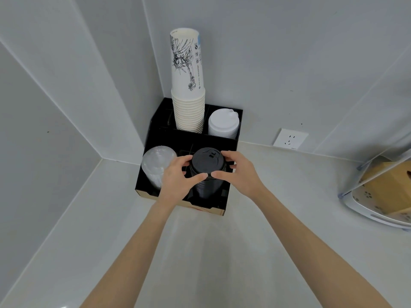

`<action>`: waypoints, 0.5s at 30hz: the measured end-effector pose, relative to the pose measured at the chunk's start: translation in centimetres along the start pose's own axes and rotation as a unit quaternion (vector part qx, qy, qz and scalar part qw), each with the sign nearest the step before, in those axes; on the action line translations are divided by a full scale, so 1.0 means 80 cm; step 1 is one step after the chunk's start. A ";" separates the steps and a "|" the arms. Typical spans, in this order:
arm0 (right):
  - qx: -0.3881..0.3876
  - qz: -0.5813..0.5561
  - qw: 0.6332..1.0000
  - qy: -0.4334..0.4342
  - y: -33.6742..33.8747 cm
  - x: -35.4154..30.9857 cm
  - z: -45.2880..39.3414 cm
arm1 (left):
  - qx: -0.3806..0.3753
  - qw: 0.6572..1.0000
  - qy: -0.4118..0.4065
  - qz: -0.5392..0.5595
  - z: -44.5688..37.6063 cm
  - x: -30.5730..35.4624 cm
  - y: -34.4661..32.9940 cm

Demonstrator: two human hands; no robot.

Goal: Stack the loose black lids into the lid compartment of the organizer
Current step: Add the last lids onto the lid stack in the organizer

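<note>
No legible words or numbers anywhere. Small printed symbols and a line of text down the side of the top paper cup [187, 63], too blurred to read. Raised marks on the top black lid [208, 162], perhaps letters, likewise unreadable.

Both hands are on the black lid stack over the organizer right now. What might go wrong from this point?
1. The black lid stack is tall and gripped only near its top by the left hand and right hand, so lower lids might splay or tip.
2. The clear lid stack stands right beside the left hand and may get nudged.
3. The tall paper cup stack behind looks top-heavy; jolting the organizer might topple it.
</note>
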State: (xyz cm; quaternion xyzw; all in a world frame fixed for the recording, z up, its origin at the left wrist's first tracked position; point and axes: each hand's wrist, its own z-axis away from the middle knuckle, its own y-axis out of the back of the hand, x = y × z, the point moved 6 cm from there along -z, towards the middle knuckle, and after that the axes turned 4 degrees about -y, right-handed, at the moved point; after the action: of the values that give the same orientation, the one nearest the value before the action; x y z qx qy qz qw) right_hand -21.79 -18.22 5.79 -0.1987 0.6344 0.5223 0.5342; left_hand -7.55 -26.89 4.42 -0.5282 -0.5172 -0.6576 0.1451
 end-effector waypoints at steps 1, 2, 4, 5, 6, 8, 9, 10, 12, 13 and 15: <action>-0.002 0.005 1.000 0.000 -0.002 0.002 0.000 | -0.003 1.000 0.004 0.000 0.001 -0.002 -0.001; -0.003 0.011 1.000 -0.001 -0.003 0.004 0.001 | -0.005 1.000 0.008 0.001 0.001 -0.004 -0.002; -0.005 0.021 1.000 -0.003 -0.005 0.009 0.002 | -0.007 1.000 0.013 0.004 0.003 -0.007 -0.005; -0.005 0.024 1.000 -0.005 -0.006 0.012 0.003 | -0.008 1.000 0.015 0.006 0.004 -0.008 -0.007; -0.005 0.027 1.000 -0.007 -0.006 0.013 0.004 | -0.009 1.000 0.016 0.009 0.005 -0.009 -0.008; -0.007 0.030 0.999 -0.008 -0.007 0.015 0.005 | -0.009 1.000 0.019 0.014 0.007 -0.010 -0.011; -0.007 0.032 0.999 -0.006 -0.008 0.016 0.005 | -0.008 1.000 0.020 0.014 0.008 -0.011 -0.011; -0.010 0.035 0.999 -0.005 -0.008 0.015 0.005 | -0.009 1.000 0.023 0.012 0.008 -0.011 -0.011; -0.014 0.041 0.999 -0.003 -0.010 0.014 0.006 | -0.013 0.999 0.029 0.011 0.007 -0.013 -0.012; -0.014 0.041 0.999 -0.004 -0.011 0.014 0.005 | -0.015 0.999 0.030 0.011 0.007 -0.013 -0.012; -0.016 0.038 0.999 -0.008 -0.011 0.015 0.005 | -0.016 0.999 0.030 0.007 0.007 -0.013 -0.011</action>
State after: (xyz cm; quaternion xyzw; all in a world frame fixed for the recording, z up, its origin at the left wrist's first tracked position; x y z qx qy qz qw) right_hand -21.26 -17.83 4.38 -0.1794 0.6287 0.5538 0.5157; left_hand -7.51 -26.43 3.06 -0.5144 -0.4982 -0.6803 0.1561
